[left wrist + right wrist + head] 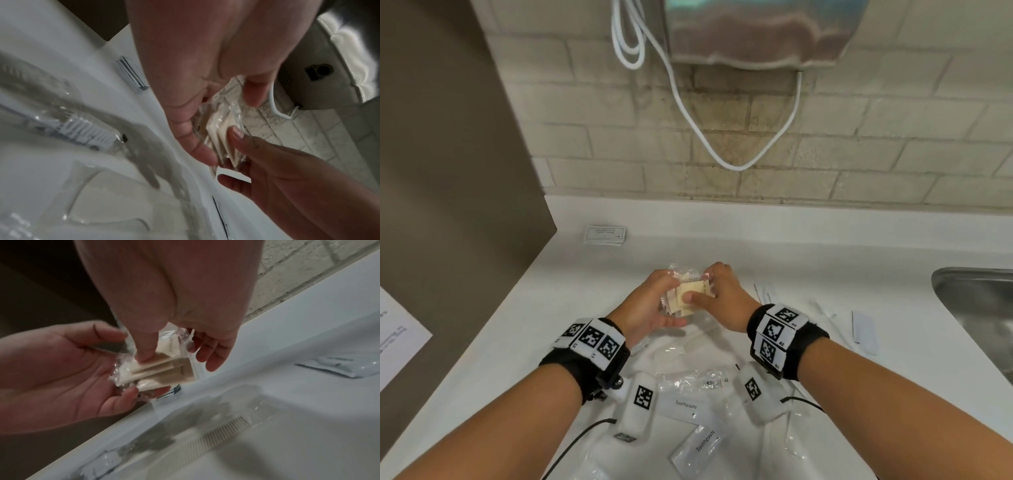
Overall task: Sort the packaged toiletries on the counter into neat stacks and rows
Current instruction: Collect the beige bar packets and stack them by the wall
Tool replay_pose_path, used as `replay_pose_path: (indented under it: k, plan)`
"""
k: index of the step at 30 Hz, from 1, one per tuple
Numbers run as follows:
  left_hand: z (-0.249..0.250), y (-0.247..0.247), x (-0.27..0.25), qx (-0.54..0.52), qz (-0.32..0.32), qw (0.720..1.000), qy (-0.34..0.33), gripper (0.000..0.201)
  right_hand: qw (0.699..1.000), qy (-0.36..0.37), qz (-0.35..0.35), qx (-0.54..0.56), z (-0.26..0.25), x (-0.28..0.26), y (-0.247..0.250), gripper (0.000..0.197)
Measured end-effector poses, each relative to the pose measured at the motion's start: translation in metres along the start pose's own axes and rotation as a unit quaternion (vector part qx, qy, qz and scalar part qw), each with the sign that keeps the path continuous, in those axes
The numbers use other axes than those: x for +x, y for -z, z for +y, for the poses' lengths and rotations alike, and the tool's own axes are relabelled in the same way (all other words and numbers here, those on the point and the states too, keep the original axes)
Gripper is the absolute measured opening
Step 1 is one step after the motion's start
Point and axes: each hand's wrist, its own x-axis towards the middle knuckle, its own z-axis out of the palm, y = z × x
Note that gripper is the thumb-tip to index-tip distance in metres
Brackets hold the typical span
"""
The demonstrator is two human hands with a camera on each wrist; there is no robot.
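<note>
Cream soap bars in clear crinkled wrappers (690, 295) sit mid-counter, left hand (650, 303) cupping and right hand (717, 294) pinching them; white toothpaste sachets (697, 445) crowd the near edge. Left wrist view: packaged white toothbrush (82, 131) nearby. Right wrist view: cream plastic comb (213, 437) lies beneath.

The word "Toothpaste" is printed in small dark letters on two white toothpaste sachets lying on the counter near the person: one sachet (686, 408) between the wrists, the other sachet (697, 448) just beside it, set at a slant. The stack of white packets (605, 235) near the wall bears dark lines of print too small to read.
</note>
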Motion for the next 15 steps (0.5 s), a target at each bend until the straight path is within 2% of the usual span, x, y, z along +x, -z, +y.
replay_pose_path:
  k: [3, 6, 9, 11, 12, 13, 15]
  plan:
    - [0.002, -0.001, 0.008, 0.036, -0.016, 0.999, 0.002, 0.039, 0.999, -0.001, -0.027, -0.032, -0.002, 0.005, 0.0, 0.048]
    - [0.005, 0.005, 0.017, 0.078, -0.027, 0.996, 0.016, 0.037, 0.993, -0.013, -0.113, 0.043, -0.004, 0.011, 0.004, 0.048]
    - [0.01, 0.019, 0.028, 0.171, -0.038, 0.985, 0.01, 0.045, 0.989, -0.012, -0.144, 0.029, -0.003, 0.022, 0.013, 0.072]
    - [0.015, 0.025, 0.036, 0.259, -0.042, 0.965, -0.021, 0.046, 0.989, -0.004, -0.145, 0.01, -0.003, 0.033, 0.018, 0.085]
    - [0.017, 0.026, 0.042, 0.294, -0.042, 0.954, -0.039, 0.043, 0.99, 0.002, -0.14, -0.012, -0.002, 0.038, 0.019, 0.079]
    - [0.019, 0.026, 0.048, 0.328, -0.042, 0.942, -0.06, 0.039, 0.991, 0.01, -0.13, -0.042, -0.001, 0.044, 0.018, 0.064]
    - [0.022, 0.024, 0.059, 0.414, -0.036, 0.903, -0.104, 0.035, 0.989, 0.021, -0.107, -0.103, 0.002, 0.053, 0.016, 0.04]
